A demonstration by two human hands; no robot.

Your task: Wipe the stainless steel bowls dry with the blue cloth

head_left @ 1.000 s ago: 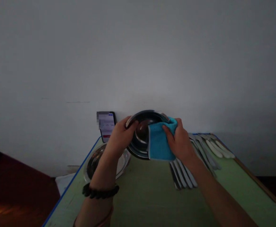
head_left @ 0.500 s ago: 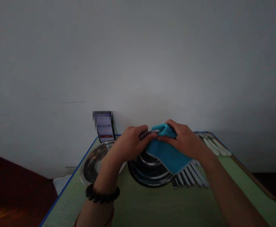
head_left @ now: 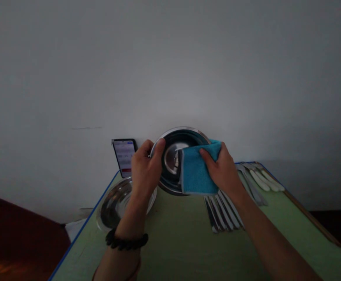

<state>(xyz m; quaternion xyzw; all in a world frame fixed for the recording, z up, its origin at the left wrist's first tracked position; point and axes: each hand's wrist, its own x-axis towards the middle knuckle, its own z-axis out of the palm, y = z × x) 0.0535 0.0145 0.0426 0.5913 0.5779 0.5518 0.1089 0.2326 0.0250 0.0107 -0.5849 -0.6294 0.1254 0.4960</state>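
My left hand (head_left: 147,166) grips a shiny steel bowl (head_left: 173,156) by its left rim, thumb on the inner side. The bowl is tilted up in front of me, above the table, with its inside facing me. In my right hand (head_left: 221,168) is a blue cloth (head_left: 198,171), pinched over the bowl's right rim and draped across part of its inside. The thumb presses on the cloth; the other right fingers are mostly hidden behind it. A black bead bracelet (head_left: 126,241) circles my left wrist.
A second steel bowl (head_left: 107,203) stands on the green table (head_left: 173,242) at the left. Behind it a phone (head_left: 124,156) leans on the wall. Several dark-and-light knives (head_left: 221,214) lie fanned out at the right, with more cutlery, some white-handled (head_left: 260,178), farther back.
The bowl has come up from lower over the table and now faces me more. My hands have moved apart to its left and right sides, and the cloth hangs over the right rim.
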